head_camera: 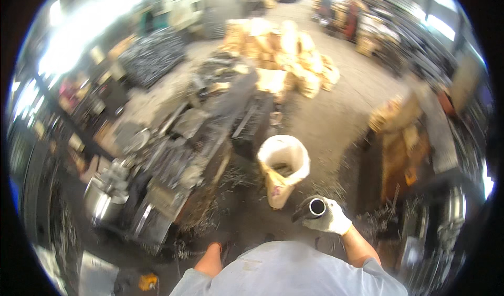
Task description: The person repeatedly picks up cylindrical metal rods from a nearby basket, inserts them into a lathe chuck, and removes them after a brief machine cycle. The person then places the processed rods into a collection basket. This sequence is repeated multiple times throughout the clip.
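My right hand (pixel 330 218), in a pale work glove, is closed around a dark metal tube (pixel 307 211). The tube's bright, ring-shaped end faces up towards the camera. My left forearm hangs on the left side of my body, and the left hand itself is hardly visible, so its grip cannot be told. In front of me stands a tall open sack (pixel 283 193) with a white inside and some dark contents at the bottom. The tube is below and right of the sack, apart from it.
A lathe (pixel 157 201) with a shiny chuck (pixel 106 201) is on the left. Metal shavings (pixel 202 217) lie around its base. Filled sacks (pixel 275 52) are piled ahead. At right stand a rusty-brown box or cabinet (pixel 405 162) and another chuck-like metal part (pixel 453 209).
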`<state>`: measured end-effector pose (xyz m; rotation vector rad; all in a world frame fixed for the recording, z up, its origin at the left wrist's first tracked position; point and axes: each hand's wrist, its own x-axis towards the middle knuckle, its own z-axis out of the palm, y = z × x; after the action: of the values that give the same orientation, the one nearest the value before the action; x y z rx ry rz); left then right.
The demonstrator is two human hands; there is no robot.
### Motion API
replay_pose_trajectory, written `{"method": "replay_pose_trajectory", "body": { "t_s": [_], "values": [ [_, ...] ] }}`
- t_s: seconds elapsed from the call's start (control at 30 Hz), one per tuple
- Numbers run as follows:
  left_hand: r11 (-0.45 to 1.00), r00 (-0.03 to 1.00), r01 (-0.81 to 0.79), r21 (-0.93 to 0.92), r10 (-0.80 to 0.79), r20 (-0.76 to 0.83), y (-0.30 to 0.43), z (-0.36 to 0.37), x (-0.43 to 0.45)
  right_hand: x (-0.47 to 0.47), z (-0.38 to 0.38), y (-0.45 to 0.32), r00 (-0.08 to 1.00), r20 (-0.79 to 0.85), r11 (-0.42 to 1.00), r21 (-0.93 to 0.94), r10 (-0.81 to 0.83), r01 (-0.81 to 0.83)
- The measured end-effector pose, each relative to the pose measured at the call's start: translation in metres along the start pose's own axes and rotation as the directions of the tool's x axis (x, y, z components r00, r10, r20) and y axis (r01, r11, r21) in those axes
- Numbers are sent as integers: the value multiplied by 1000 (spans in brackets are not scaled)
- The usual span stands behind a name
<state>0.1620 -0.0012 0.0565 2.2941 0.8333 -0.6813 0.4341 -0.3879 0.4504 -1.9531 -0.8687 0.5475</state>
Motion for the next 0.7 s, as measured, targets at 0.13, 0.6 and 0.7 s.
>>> {"method": "replay_pose_trajectory", "body": {
  "t_s": [0.13,0.6,0.7],
  "values": [
    [919,905,320,-231,-369,-213,-113,20,-68,93,48,-20,915,295,950,-65,-275,306],
    [-298,-108,416,-859,-954,279,-72,173,-216,362,232,-111,523,524,687,178,-672,705],
    [-576,-548,-98,-811,-649,527,-63,105,-227,397,261,-108,483,571,664,153,-664,732]
  ]
}}
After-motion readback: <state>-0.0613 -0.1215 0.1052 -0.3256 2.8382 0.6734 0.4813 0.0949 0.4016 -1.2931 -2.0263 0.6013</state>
